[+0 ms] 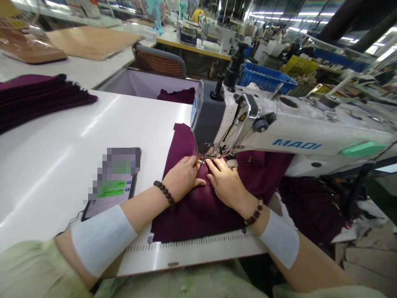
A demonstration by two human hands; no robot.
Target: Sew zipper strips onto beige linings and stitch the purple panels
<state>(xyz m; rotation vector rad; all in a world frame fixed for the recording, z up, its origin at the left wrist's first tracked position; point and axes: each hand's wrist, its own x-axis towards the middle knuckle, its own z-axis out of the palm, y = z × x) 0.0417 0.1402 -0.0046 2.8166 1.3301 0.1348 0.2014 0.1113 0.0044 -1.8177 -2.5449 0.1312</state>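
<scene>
A dark purple piece of fabric (198, 211) lies flat on the table beneath the head of a white sewing machine (279, 124). My left hand (183, 177) rests on the cloth, fingers stretched toward the presser foot (203, 160) from its left side. On the right of the foot, my right hand (225, 182) lies on the same cloth, fingers extended and slightly spread. Both hands press down on the fabric without gripping it. Near the right hand, a small gold zipper pull (249, 159) shows on the fabric. The needle point is hard to make out.
A phone (114, 182) lies on the white table (93, 124) left of the fabric. Stacked purple pieces (40, 99) sit at the far left. More purple fabric (313, 207) is heaped at the right. A blue crate (266, 76) stands behind the machine.
</scene>
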